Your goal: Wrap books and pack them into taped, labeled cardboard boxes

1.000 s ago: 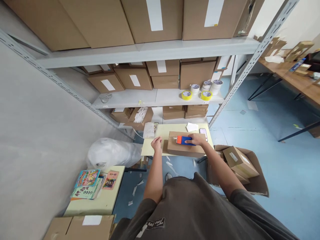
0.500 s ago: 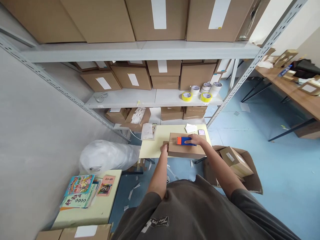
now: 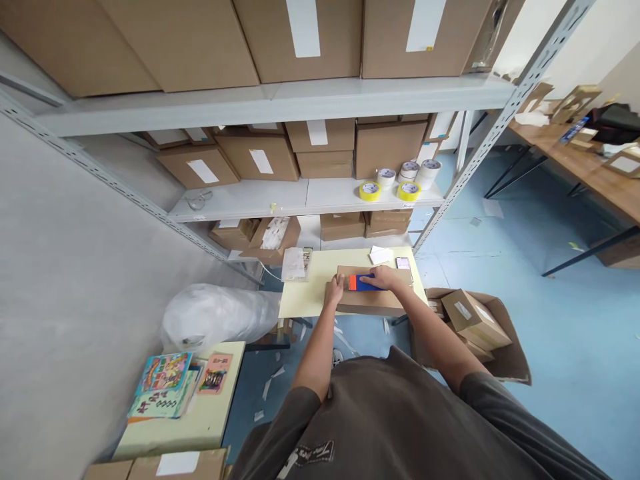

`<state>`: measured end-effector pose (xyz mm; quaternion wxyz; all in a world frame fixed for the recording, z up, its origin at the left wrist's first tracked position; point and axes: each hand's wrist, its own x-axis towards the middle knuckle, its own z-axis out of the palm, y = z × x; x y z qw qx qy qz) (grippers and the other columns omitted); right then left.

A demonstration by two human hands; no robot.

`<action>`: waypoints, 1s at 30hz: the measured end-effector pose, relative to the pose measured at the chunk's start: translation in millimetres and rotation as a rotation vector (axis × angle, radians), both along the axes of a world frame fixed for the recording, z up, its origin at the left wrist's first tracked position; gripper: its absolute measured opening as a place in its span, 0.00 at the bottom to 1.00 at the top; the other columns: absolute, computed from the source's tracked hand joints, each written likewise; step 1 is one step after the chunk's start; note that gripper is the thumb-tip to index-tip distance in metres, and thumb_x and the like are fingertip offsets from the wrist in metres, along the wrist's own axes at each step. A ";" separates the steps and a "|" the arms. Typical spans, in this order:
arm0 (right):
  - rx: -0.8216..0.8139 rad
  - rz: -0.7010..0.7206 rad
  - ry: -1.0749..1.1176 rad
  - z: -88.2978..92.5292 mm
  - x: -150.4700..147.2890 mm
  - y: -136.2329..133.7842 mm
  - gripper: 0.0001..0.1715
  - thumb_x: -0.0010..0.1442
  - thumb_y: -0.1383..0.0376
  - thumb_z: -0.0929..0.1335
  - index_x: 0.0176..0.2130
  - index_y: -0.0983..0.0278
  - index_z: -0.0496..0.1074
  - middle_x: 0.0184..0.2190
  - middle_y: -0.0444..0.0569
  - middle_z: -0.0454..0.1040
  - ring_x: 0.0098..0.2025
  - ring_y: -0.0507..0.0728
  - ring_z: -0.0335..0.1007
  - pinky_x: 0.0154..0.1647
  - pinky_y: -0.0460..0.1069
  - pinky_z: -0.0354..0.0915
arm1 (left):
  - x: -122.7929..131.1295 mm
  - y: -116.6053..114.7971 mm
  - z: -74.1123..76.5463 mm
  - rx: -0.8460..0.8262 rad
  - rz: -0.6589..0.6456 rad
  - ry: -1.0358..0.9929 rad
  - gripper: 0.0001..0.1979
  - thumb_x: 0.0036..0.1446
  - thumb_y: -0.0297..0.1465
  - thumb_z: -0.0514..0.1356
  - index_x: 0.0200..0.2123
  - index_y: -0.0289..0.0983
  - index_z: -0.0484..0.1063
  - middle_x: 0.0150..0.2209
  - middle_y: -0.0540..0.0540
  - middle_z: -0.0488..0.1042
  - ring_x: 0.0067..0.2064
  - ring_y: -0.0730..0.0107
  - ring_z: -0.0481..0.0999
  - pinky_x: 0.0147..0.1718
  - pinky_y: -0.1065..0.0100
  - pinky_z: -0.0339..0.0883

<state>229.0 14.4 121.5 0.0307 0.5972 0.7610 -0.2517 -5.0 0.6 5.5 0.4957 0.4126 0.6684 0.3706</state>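
Note:
A closed cardboard box (image 3: 367, 303) lies on the small pale yellow table (image 3: 303, 303) in front of me. My right hand (image 3: 384, 277) is wrapped round a blue and orange tape dispenser (image 3: 361, 283), which lies against the box top with its orange end to the left. At the box's left end, my left hand (image 3: 335, 289) grips the edge, its thumb up by the top face; its other fingers are partly hidden. A phone (image 3: 403, 263) and white paper slips (image 3: 381, 255) sit behind the box.
Boxes and tape rolls (image 3: 370, 191) fill a metal shelf (image 3: 280, 100) ahead. An open carton (image 3: 513, 333) with boxes in it stands at right on the floor. Left are a wrapped plastic bundle (image 3: 215, 313) and a table with books (image 3: 165, 387). A plastic packet (image 3: 296, 264) lies on the work table.
My left hand has moved up and slightly right, onto the box's upper left edge. The tape dispenser in my right hand has shifted slightly left along the box top.

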 end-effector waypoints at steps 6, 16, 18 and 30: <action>0.015 -0.067 -0.011 -3.9 9.8 1.8 0.42 0.62 0.28 0.66 0.39 0.62 0.83 0.41 0.63 0.84 0.45 0.69 0.80 0.41 0.53 0.66 | 1.9 2.2 -1.8 0.009 0.012 0.122 0.18 0.63 0.48 0.67 0.43 0.40 0.79 0.52 0.32 0.83 0.63 0.46 0.76 0.64 0.58 0.63; 0.027 -0.314 -0.143 -17.6 248.8 -40.2 0.37 0.62 0.31 0.68 0.31 0.60 0.81 0.33 0.59 0.82 0.38 0.65 0.78 0.34 0.51 0.60 | 4.5 8.1 -2.4 -0.013 -0.094 0.324 0.24 0.72 0.48 0.56 0.55 0.36 0.78 0.58 0.31 0.80 0.63 0.47 0.76 0.63 0.58 0.65; 0.004 -0.339 -0.157 -14.9 281.6 -50.1 0.37 0.62 0.32 0.68 0.31 0.60 0.81 0.31 0.58 0.81 0.37 0.64 0.78 0.33 0.51 0.59 | 4.4 9.2 -3.4 -0.008 -0.102 0.360 0.24 0.72 0.47 0.55 0.54 0.35 0.78 0.58 0.32 0.80 0.63 0.46 0.76 0.63 0.56 0.66; -0.020 -0.326 -0.212 -67.8 195.2 -32.8 0.33 0.66 0.45 0.72 0.51 0.72 0.82 0.49 0.74 0.82 0.53 0.72 0.79 0.49 0.55 0.70 | 5.2 10.4 0.5 -0.019 -0.106 0.485 0.25 0.72 0.48 0.54 0.56 0.36 0.78 0.61 0.34 0.79 0.66 0.47 0.74 0.67 0.56 0.62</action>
